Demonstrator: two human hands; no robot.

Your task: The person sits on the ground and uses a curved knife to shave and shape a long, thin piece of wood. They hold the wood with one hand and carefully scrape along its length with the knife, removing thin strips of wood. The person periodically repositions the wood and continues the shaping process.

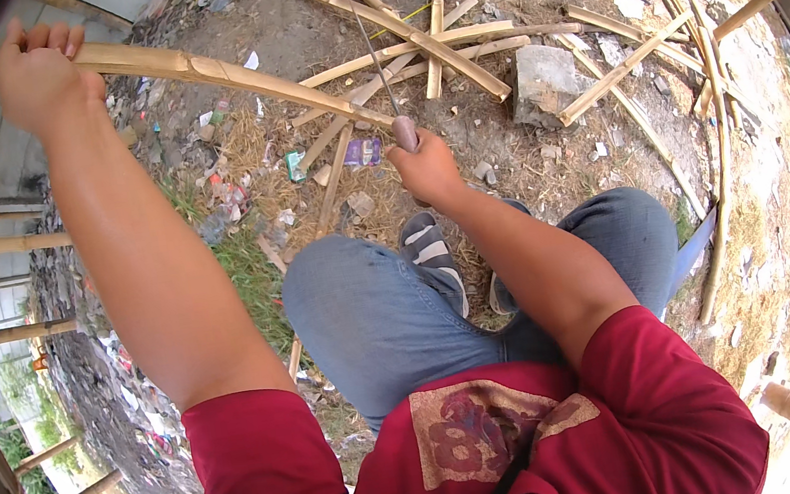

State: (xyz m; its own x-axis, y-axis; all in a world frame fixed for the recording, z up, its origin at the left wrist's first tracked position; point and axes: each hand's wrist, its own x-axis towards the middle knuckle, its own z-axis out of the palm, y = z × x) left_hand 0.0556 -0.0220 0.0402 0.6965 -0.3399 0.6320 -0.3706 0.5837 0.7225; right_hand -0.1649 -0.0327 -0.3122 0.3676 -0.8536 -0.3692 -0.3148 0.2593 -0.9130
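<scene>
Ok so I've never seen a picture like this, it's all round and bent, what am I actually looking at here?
This is one picture from a wide fisheye camera worn on a person's head, looking down, so straight edges curve near the rim. There is no machine, just two bare hands. The left hand grips the raised end of a long bamboo strip. The right hand holds a knife by its handle, the blade against that strip. Below are the person's jeans-covered knees and a striped shoe. The dirt ground holds more split bamboo slats, a grey stone block and scattered litter.
</scene>
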